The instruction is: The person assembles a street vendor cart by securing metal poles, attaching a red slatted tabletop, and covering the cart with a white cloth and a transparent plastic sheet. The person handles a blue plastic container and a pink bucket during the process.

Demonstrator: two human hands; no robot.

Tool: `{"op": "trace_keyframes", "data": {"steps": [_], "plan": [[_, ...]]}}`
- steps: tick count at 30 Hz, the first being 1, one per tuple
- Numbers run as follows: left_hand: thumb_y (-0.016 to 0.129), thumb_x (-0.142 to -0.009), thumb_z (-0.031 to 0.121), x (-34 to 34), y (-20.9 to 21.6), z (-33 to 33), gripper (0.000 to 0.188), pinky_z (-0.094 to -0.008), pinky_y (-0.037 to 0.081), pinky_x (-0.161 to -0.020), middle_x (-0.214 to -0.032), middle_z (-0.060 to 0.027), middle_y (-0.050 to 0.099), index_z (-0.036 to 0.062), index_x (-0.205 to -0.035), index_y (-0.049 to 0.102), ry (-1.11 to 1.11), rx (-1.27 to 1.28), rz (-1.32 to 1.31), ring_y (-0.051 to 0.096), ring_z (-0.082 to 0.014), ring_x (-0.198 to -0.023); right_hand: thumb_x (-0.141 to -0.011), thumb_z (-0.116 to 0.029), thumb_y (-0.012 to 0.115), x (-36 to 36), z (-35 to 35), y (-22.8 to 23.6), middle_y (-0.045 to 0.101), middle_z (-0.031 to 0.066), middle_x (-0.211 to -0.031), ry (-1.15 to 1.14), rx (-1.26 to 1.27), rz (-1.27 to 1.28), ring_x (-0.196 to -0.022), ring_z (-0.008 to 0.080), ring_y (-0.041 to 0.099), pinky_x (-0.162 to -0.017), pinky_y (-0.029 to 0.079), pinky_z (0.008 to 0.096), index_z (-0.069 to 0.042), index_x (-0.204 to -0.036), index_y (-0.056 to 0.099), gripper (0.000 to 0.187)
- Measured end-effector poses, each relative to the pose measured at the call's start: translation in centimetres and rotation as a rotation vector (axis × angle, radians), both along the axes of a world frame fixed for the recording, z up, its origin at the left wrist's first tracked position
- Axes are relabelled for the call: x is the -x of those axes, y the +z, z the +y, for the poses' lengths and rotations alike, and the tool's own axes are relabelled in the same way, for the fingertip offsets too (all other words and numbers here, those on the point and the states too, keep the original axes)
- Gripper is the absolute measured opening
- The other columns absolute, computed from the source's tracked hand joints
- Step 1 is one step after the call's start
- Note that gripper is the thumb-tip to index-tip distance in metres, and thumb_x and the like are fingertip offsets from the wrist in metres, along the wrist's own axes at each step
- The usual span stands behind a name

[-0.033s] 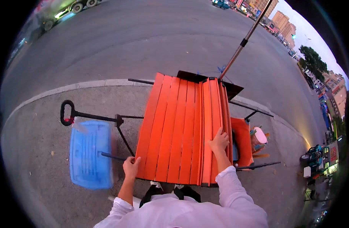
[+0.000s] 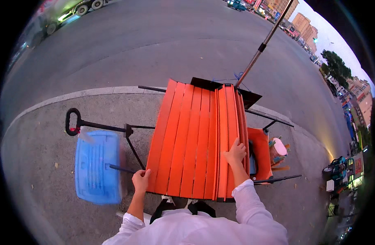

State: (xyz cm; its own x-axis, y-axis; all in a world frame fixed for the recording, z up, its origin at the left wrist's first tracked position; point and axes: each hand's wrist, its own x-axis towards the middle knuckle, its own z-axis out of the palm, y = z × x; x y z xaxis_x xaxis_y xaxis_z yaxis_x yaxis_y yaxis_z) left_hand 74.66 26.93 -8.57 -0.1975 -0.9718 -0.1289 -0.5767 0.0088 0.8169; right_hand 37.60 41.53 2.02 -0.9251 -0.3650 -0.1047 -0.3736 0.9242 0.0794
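Observation:
An orange slatted tabletop [image 2: 183, 143] lies in front of me, its left part flat and its right part a stack of folded slats [image 2: 227, 122]. At the near left corner, my left hand [image 2: 140, 180] is closed, thumb and fingers pinching the tabletop's edge; the fingertips are partly hidden. My right hand [image 2: 236, 152] rests on top of the folded slats, thumb and fingers apart. Beneath the tabletop, black metal bars of a frame [image 2: 132, 149] stick out on both sides, one ending in a looped handle [image 2: 72, 121] at the left.
A blue lidded plastic bin [image 2: 98, 167] stands left on the pavement. Right of the tabletop are an orange container [image 2: 259, 147] and a pink-topped item [image 2: 279, 147] among sticks. A metal pole [image 2: 252, 61] rises behind. The curb [image 2: 93, 93] borders a road; a three-wheeled vehicle [image 2: 338, 169] stands far right.

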Motion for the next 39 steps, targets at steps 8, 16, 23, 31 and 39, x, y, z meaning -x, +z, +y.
{"op": "trace_keyframes", "data": {"steps": [8,16,23,31,39], "plan": [[0.068,-0.080,0.027,-4.2,0.0,-3.2,0.033,-0.0335,0.042,-0.054,-0.059,-0.0106,0.058,-0.0037,-0.072,0.061,0.089,0.045,0.031,0.053,-0.0206,-0.052,-0.060,-0.032,0.075,-2.2,-1.7,0.8,0.044,0.0238,-0.121,0.100,0.321,0.006,-0.113,0.0376,0.044,-0.093,0.039,0.0453,-0.003,-0.136,0.028,0.094],[0.061,-0.086,0.025,-10.1,-1.7,-8.6,0.036,-0.0339,0.037,-0.052,-0.057,-0.0120,0.049,-0.0047,-0.067,0.054,0.038,0.132,-0.013,0.044,-0.0193,-0.054,-0.064,-0.007,0.067,2.5,2.1,0.8,0.062,0.0129,-0.106,0.111,1.132,-0.558,-0.093,0.0219,0.061,-0.081,0.049,0.0319,0.004,-0.120,0.048,0.060],[0.057,-0.088,0.025,-11.2,-2.7,-9.1,0.032,-0.0364,0.041,-0.062,-0.069,-0.0128,0.052,-0.0049,-0.076,0.056,-0.028,0.006,-0.213,0.050,-0.0237,-0.064,-0.073,-0.002,0.058,11.5,11.2,-2.6,0.062,0.0060,-0.103,-0.195,1.301,-0.933,-0.085,0.0172,0.060,-0.074,0.049,0.0285,0.001,-0.116,0.055,0.044],[0.058,-0.087,0.023,-12.4,-8.3,-9.7,0.028,-0.0368,0.041,-0.068,-0.082,-0.0146,0.054,-0.0042,-0.081,0.055,0.015,0.114,-0.219,0.050,-0.0260,-0.074,-0.079,-0.027,0.062,15.9,16.7,-12.4,0.066,0.0132,-0.095,-0.128,0.716,-0.261,-0.082,0.0246,0.063,-0.073,0.048,0.0319,-0.005,-0.109,0.063,0.038],[0.071,-0.067,0.024,1.3,-1.6,0.9,0.061,-0.0516,0.022,-0.103,-0.128,-0.0180,0.041,0.0062,-0.121,0.050,-0.313,0.458,-0.364,0.032,-0.0381,-0.123,-0.070,-0.040,0.071,-0.1,3.3,-1.3,0.028,0.0246,-0.136,0.139,0.088,-0.055,-0.123,0.0424,0.034,-0.091,0.033,0.0600,-0.007,-0.136,0.027,0.085]]}}
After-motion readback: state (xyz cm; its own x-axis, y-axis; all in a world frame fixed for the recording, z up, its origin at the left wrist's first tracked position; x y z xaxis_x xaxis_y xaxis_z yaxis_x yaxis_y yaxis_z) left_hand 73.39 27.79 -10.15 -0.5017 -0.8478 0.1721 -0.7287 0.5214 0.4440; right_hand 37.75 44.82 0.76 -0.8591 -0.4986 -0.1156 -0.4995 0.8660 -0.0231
